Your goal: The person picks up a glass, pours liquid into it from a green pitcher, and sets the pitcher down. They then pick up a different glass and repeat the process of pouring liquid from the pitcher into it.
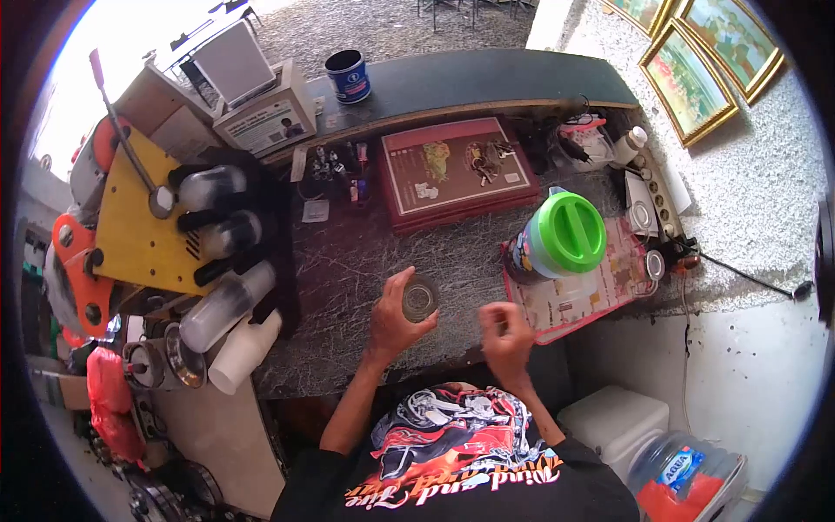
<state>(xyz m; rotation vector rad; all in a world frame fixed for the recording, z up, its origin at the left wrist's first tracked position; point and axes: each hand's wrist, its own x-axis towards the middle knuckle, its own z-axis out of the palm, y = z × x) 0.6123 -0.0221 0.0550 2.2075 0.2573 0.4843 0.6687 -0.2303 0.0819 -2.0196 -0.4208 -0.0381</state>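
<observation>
My left hand is wrapped round a clear drinking glass, seen from above over the dark, scratched desk. My right hand is apart from the glass, near the front edge, with its fingers curled together. What those fingers hold, if anything, does not show. A pitcher with a green lid stands beyond my right hand, on a red-edged patterned mat.
Behind lies a dark red box with keys on its lid. A blue can sits on the raised ledge. Cup stacks and a yellow machine line the left. A water bottle is low right.
</observation>
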